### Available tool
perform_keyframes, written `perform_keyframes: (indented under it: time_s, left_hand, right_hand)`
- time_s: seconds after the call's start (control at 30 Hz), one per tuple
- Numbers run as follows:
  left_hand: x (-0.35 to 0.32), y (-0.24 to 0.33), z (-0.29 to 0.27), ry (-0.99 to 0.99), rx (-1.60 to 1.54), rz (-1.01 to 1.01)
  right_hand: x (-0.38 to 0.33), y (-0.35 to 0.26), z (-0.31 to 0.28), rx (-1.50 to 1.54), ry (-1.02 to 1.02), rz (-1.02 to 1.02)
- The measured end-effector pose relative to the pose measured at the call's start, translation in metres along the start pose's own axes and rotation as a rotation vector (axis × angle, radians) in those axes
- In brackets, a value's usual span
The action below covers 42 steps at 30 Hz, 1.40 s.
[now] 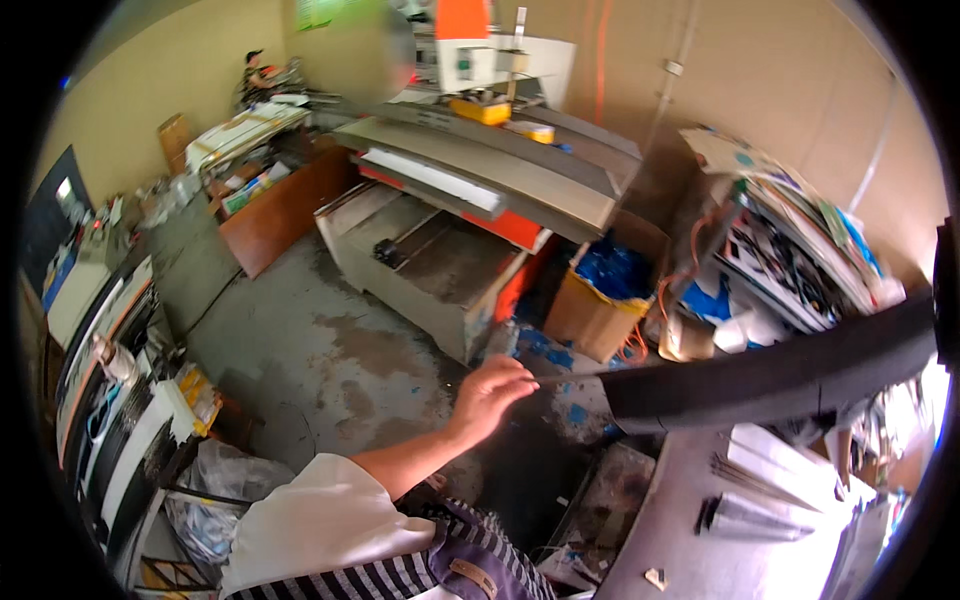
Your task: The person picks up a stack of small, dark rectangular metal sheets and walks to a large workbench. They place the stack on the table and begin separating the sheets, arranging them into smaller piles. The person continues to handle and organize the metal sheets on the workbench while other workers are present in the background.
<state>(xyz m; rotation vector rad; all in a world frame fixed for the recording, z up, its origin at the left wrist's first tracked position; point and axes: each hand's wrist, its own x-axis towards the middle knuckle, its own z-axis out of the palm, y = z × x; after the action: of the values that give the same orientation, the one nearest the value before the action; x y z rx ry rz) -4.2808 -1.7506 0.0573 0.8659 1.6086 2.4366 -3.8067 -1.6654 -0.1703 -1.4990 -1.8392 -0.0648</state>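
My left hand (pixel 493 390) reaches out from a white sleeve at the lower left, fingers closed on a thin dark rod-like tool (pixel 565 378). The tool's tip meets the left end of a long black sheet (pixel 780 370), which stretches across to the right edge of the view. The sheet hangs over a grey workbench (pixel 690 500) with a few pale strips lying on it. My right hand is out of view. A striped garment or bag (pixel 450 565) shows at the bottom.
A large grey and orange machine (pixel 470 200) stands ahead on a stained concrete floor (pixel 330 350). Beside it is a cardboard box (pixel 595 315) with blue scraps. Cluttered shelves (pixel 800 260) fill the right, racks (pixel 110 400) the left. Another person (pixel 255 75) works far back.
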Motion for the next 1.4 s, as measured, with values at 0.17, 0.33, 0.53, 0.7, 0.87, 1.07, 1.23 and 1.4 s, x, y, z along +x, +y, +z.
perform_keyframes:
  time_s: [0.17, 0.33, 0.53, 0.7, 0.87, 1.07, 1.23, 1.4]
  left_hand:
    - [0.044, 0.043, -0.139, 0.397, 0.149, 0.118]
    - [0.096, 0.079, -0.283, 0.606, 0.3, 0.129]
    - [0.142, 0.12, -0.454, 0.785, 0.394, 0.477]
    - [0.179, 0.14, -0.527, 0.91, 0.435, 0.4]
    - [0.222, 0.148, -0.58, 1.05, 0.583, 0.356]
    - [0.312, 0.149, -0.645, 1.091, 0.61, 0.368]
    - [0.382, 0.138, -0.731, 0.927, 0.628, 0.476]
    - [0.445, 0.127, -0.785, 0.955, 0.67, 0.475]
  right_hand:
    - [0.021, -0.174, 0.08, 0.37, -0.358, -0.279]
    - [0.007, -0.347, 0.144, 0.377, -0.689, -0.448]
    - [-0.038, -0.569, 0.183, 0.697, -0.954, -0.706]
    - [-0.056, -0.711, 0.229, 0.708, -1.037, -0.966]
    - [-0.028, -0.871, 0.263, 0.617, -1.004, -1.086]
    - [0.032, -1.055, 0.335, 0.738, -0.785, -1.17]
    - [0.071, -1.211, 0.376, 0.602, -0.625, -1.204]
    - [0.114, -1.353, 0.427, 0.491, -0.221, -1.167]
